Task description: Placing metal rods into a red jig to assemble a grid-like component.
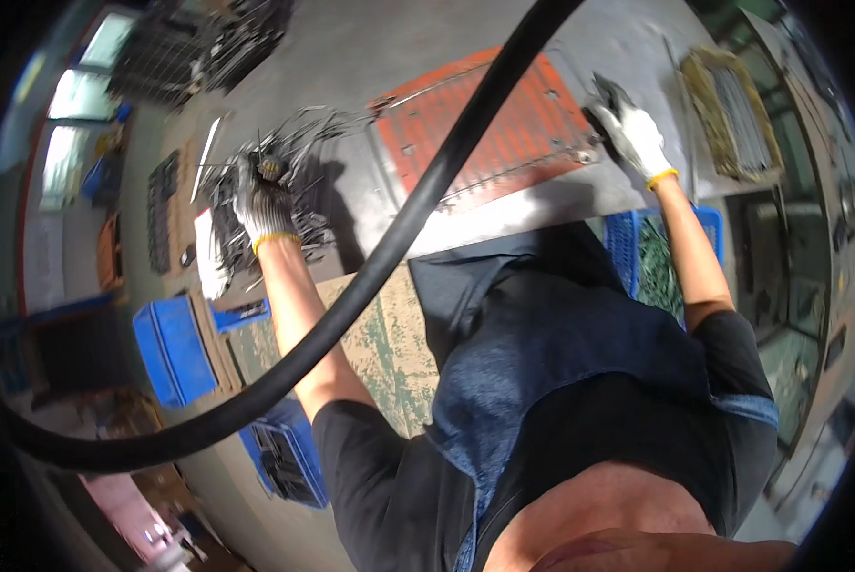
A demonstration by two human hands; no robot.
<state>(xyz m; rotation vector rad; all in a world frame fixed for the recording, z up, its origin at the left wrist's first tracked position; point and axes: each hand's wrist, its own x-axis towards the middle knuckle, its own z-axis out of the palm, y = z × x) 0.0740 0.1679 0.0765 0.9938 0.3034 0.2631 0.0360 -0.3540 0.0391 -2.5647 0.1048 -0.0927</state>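
My left hand (263, 208), in a white knit glove with a yellow cuff, is closed around a dark tool with a round, brownish end (273, 170); its kind is not clear. Beneath and around it lies a tangled heap of thin metal strips (318, 129). A red ribbed plate (484, 124) lies on the grey metal table (341, 57) between my hands. Just past the plate's right edge, my gloved right hand (637, 138) is closed on a small dark piece (613, 92) that I cannot identify. Its fingers are partly hidden.
A thick black hose (389, 243) crosses the view diagonally. Right of my right hand stands a yellowish box of long thin rods (737, 114). Below the table edge is a blue basket (621, 243) with green strands. Blue bins (175, 353) stand at the left, and dark wire racks (165, 57) farther back.
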